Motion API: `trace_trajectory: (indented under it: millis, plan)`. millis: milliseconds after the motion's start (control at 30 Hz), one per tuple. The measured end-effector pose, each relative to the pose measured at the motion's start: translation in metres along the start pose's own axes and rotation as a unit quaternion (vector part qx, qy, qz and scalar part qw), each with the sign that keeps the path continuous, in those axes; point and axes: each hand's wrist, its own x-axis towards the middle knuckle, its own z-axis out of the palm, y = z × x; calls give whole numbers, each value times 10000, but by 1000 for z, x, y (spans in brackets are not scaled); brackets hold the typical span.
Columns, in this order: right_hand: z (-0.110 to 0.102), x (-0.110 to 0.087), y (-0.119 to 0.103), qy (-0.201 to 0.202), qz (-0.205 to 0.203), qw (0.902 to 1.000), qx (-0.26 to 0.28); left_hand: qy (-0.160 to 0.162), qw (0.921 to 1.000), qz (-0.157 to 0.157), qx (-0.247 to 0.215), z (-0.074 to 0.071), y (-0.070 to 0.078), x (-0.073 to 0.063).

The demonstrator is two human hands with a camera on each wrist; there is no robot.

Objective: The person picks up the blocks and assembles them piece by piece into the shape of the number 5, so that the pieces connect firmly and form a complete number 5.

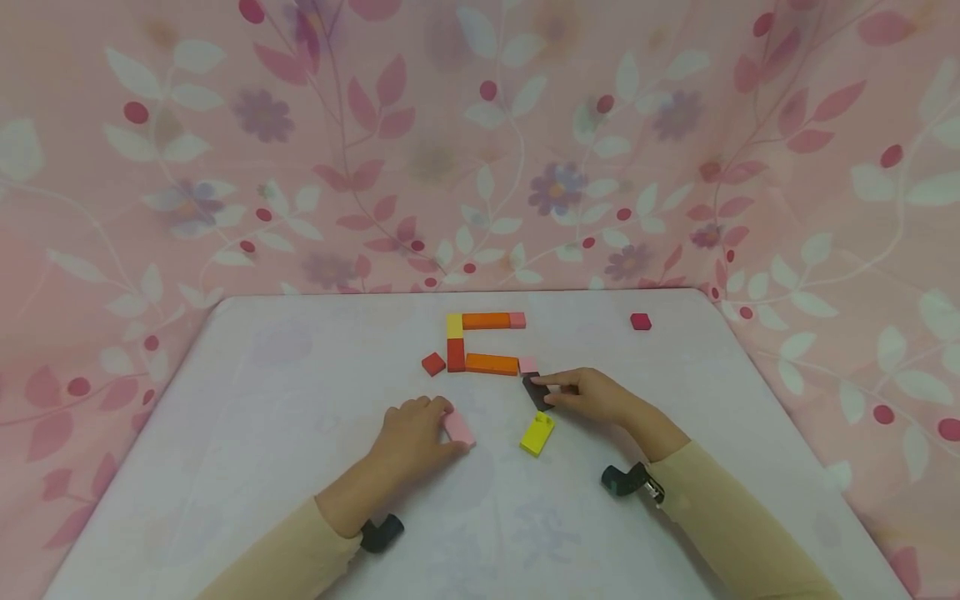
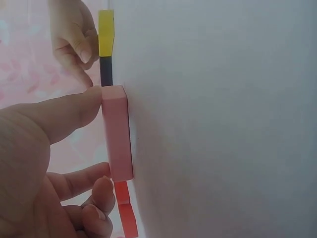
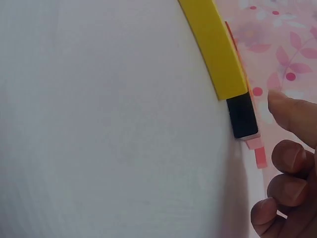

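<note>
A pink rectangular block (image 1: 459, 428) is pinched end to end by my left hand (image 1: 408, 435), thumb at the near end and a finger at the far one. The left wrist view shows the block (image 2: 117, 134) standing on its narrow side by the tabletop. My right hand (image 1: 588, 393) is at a black block (image 1: 536, 393), index fingertip at its far end and thumb beside its near end. In the right wrist view the thumb (image 3: 292, 114) appears apart from the black block (image 3: 242, 116); the index finger's contact is hidden. A yellow block (image 1: 537, 434) lies just nearer.
Behind the hands, a yellow block (image 1: 454, 326), a red block (image 1: 456, 356), two orange blocks (image 1: 486, 321) (image 1: 491, 364) and small pink blocks (image 1: 517, 320) (image 1: 528, 365) form a C-like outline. A loose red block (image 1: 432, 364) sits left, a crimson one (image 1: 641, 322) far right. Floral cloth (image 1: 480, 167) hangs behind.
</note>
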Motion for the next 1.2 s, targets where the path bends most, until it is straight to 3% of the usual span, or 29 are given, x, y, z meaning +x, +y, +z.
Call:
trace_trajectory:
  millis: [167,300,500,833,1200]
  plan:
    - [-1,-5,-5,-301,-280,9988,260,-15,10000,23,14,-1,-1,0]
    - [1,-11,-9,-609,-613,9954,404,-127,9994,329,-16,-3,-8,1]
    - [6,-17,-12,-694,-1010,9920,291,-414,9959,750,-278,-2,-22,8]
    - [11,-15,-6,-699,-1065,9918,105,-524,9920,896,-713,-3,-33,16]
    - [10,-13,-3,-791,-1011,9917,41,-617,9901,983,-790,-1,-26,15]
